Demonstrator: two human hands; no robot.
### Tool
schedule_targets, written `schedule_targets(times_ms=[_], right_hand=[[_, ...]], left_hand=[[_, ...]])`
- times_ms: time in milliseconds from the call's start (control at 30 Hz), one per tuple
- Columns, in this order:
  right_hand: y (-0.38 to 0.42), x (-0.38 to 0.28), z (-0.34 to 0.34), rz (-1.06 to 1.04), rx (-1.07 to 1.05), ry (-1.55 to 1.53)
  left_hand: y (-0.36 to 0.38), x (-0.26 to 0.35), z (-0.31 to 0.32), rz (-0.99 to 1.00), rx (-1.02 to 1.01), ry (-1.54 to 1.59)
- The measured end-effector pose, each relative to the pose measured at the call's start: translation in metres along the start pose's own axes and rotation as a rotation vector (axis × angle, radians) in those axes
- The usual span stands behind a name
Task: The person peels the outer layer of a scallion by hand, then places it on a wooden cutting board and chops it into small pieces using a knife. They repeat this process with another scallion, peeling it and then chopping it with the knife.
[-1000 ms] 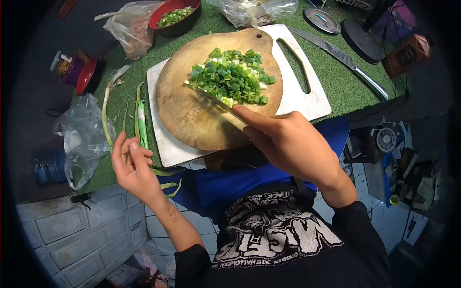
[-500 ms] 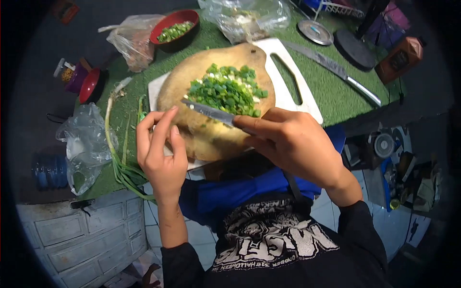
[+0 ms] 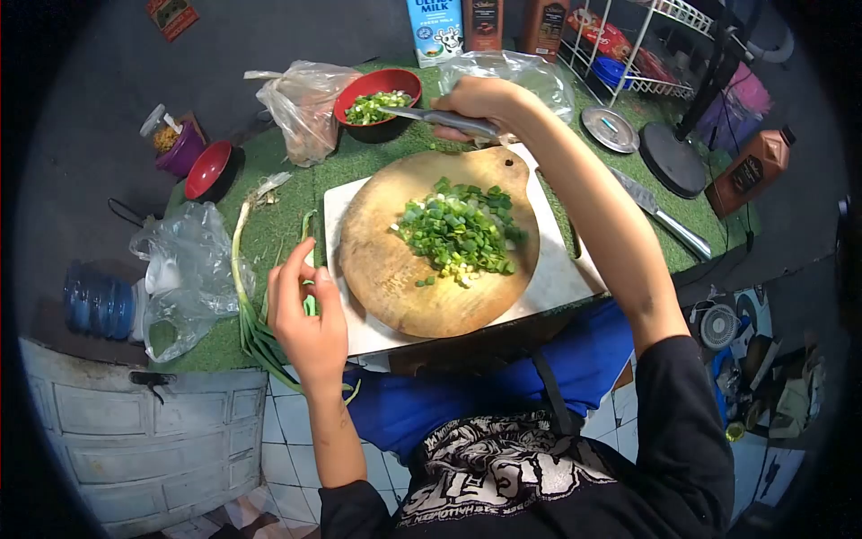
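My right hand (image 3: 480, 103) is closed around the handle of a knife (image 3: 435, 117). The blade points left, its tip at the chopped green onions inside a red bowl (image 3: 391, 76). Below, a round wooden chopping board (image 3: 377, 278) bears a heap of chopped green onions (image 3: 462, 225). My left hand (image 3: 310, 314) hovers by the board's left side, fingers loosely curled and apart. Behind those fingers shows a bit of green, partly hidden. Whole green onions (image 3: 247, 314) lie left of this hand.
Under the round board lies a white cutting board (image 3: 575, 269). A second knife (image 3: 669, 220) rests at the right. Plastic bags (image 3: 310, 108), a small red bowl (image 3: 211, 171), a metal lid (image 3: 611, 128), a milk carton (image 3: 437, 31) and a brown bottle (image 3: 752, 171) surround the boards.
My right hand has carried the knife from the board up and away to the red bowl. My left hand has shifted slightly down beside the board. The camera view has tilted upward.
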State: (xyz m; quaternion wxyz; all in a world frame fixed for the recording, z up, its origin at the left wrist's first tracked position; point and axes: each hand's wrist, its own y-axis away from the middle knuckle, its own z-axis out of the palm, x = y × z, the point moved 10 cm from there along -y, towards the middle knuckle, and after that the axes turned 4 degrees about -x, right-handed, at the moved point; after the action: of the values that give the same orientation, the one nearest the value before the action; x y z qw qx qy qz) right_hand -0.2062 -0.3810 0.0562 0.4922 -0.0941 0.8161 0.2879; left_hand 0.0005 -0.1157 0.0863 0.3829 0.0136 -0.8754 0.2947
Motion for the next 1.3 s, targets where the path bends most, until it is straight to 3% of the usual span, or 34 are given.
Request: schedule_targets(times_ms=[67, 267, 367, 400, 500, 633, 733, 833, 1000, 1167, 1233, 1300], right_hand=[[0.007, 0.012, 0.002, 0.0, -0.04, -0.196], [0.071, 0.014, -0.022, -0.041, -0.029, 0.029], [0.095, 0.03, -0.038, -0.078, 0.084, -0.059], [0.101, 0.032, -0.039, -0.157, 0.014, -0.018], [0.141, 0.041, -0.032, -0.126, 0.003, -0.178], [0.171, 0.065, -0.019, -0.161, -0.095, -0.175], [0.195, 0.08, -0.018, -0.137, -0.027, -0.243], [0.212, 0.092, -0.011, -0.196, -0.045, -0.307], [0.227, 0.111, -0.006, -0.182, 0.003, -0.333], [0.23, 0.102, -0.021, -0.191, 0.31, 0.077], [0.237, 0.082, -0.027, -0.292, 0.512, 0.506], [0.235, 0.082, -0.025, -0.247, 0.535, 0.513]], left_hand=[[0.002, -0.017, -0.008, -0.031, 0.02, 0.002], [0.009, -0.048, -0.042, -0.084, 0.102, -0.03], [0.011, -0.066, -0.065, -0.122, 0.144, -0.052], [0.009, -0.073, -0.073, -0.122, 0.175, -0.075], [-0.005, -0.089, -0.095, -0.109, 0.218, -0.141], [-0.034, -0.11, -0.105, -0.095, 0.145, -0.267], [-0.065, -0.144, -0.103, -0.237, 0.031, -0.394], [-0.085, -0.15, -0.085, -0.162, -0.094, -0.528], [-0.091, -0.191, -0.09, -0.279, -0.034, -0.683], [-0.102, -0.245, -0.077, -0.436, -0.305, -0.615], [-0.108, -0.244, -0.075, -0.399, -0.296, -0.639], [-0.111, -0.242, -0.082, -0.368, -0.28, -0.664]])
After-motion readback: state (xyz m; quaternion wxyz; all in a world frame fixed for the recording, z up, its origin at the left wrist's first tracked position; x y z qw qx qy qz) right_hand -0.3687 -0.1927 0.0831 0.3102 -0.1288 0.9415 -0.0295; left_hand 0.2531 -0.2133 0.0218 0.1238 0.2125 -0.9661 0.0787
